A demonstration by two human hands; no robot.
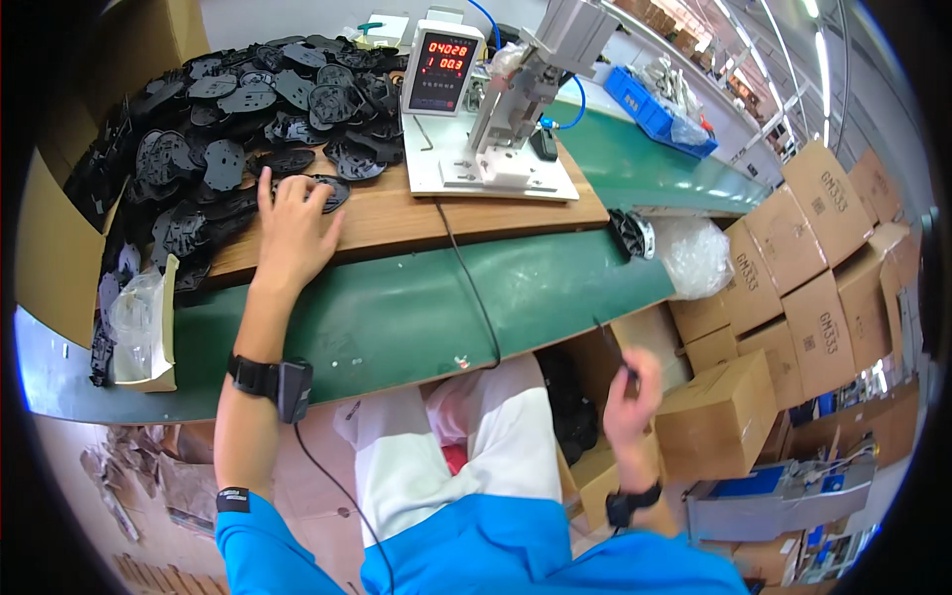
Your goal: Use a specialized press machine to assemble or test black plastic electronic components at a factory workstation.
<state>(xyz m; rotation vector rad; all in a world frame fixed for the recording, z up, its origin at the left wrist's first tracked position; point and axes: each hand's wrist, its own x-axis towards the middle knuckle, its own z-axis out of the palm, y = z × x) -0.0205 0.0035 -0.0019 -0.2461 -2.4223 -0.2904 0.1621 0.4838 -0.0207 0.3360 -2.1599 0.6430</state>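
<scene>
Fingers of left hand (290, 230) spread wide, pressing flat black plastic part (327, 190) at edge of big black pile (248, 109), easy reach. Right hand (633, 395) pinches thin black piece (610, 342) low beside lap, above open box (595, 466).

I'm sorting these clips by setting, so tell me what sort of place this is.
Most likely a factory assembly line. A green conveyor belt runs past a bench press with a red digital counter, a heap of black plastic parts sits under the left hand, and cardboard boxes are stacked alongside.
</scene>
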